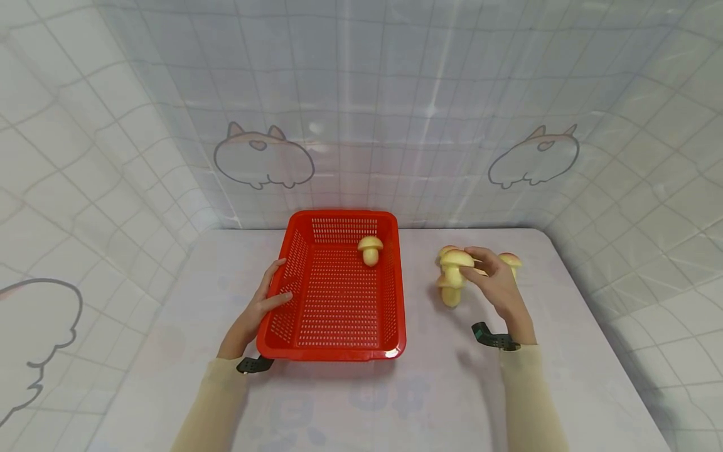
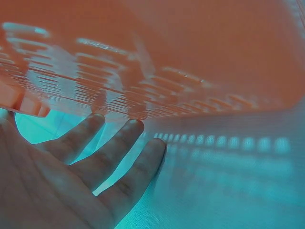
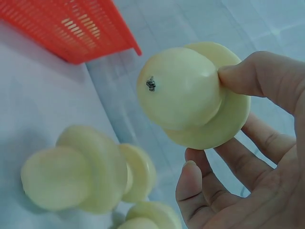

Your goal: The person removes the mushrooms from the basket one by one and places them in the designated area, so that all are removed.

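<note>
A toy mushroom [image 1: 455,260] with a pale yellow stem and rounded cap is pinched by my right hand [image 1: 497,285], held above other mushrooms. Up close in the right wrist view, the thumb presses the held mushroom [image 3: 183,90] near its stem, fingers behind the cap; a small dark mark shows on the stem's end. My left hand [image 1: 261,311] grips the left rim of a red plastic basket [image 1: 330,355], thumb over the rim and fingers along the outer wall. Inside the basket, one mushroom [image 1: 370,251] lies near the far right corner.
Below the right hand lies another mushroom [image 1: 450,295], with more partly hidden behind the hand. One mushroom [image 1: 511,260] sits to its right. A white table [image 1: 361,402] carries everything, with a grid-patterned covering [image 1: 361,157] rising behind its far edge and at both sides.
</note>
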A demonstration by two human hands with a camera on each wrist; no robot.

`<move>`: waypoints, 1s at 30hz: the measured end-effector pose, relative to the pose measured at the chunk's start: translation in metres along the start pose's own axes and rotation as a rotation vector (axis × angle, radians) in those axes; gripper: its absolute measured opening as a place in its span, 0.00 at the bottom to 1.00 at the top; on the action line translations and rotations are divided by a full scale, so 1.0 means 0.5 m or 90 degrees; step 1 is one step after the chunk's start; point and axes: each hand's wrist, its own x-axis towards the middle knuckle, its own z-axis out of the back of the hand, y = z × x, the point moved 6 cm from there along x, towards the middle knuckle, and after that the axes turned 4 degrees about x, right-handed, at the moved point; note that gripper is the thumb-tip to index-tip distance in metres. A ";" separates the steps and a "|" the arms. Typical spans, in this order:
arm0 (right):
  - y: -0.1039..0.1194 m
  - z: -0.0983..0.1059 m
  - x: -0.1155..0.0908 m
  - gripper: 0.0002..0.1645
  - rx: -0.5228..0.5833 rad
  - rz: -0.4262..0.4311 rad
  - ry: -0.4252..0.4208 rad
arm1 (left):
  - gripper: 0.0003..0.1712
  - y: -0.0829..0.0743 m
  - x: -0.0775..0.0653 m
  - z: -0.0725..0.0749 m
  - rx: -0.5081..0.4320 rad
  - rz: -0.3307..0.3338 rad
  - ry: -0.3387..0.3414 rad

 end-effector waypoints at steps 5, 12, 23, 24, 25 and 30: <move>-0.011 0.022 -0.007 0.31 -0.007 -0.008 -0.003 | 0.47 0.001 0.000 0.000 -0.001 0.000 0.004; -0.024 0.051 -0.018 0.31 -0.017 0.002 -0.018 | 0.47 0.001 -0.001 0.000 0.000 0.007 0.002; -0.063 0.088 -0.038 0.34 -0.050 -0.045 -0.038 | 0.48 0.007 -0.001 0.000 0.006 0.009 -0.001; -0.067 0.090 -0.040 0.34 -0.052 -0.049 -0.040 | 0.48 0.007 -0.001 0.000 0.007 0.008 -0.002; -0.071 0.093 -0.041 0.34 -0.055 -0.052 -0.042 | 0.48 0.008 -0.001 0.000 0.008 0.008 -0.002; -0.088 0.102 -0.049 0.35 -0.061 -0.066 -0.053 | 0.48 0.010 -0.001 -0.001 0.009 0.007 -0.002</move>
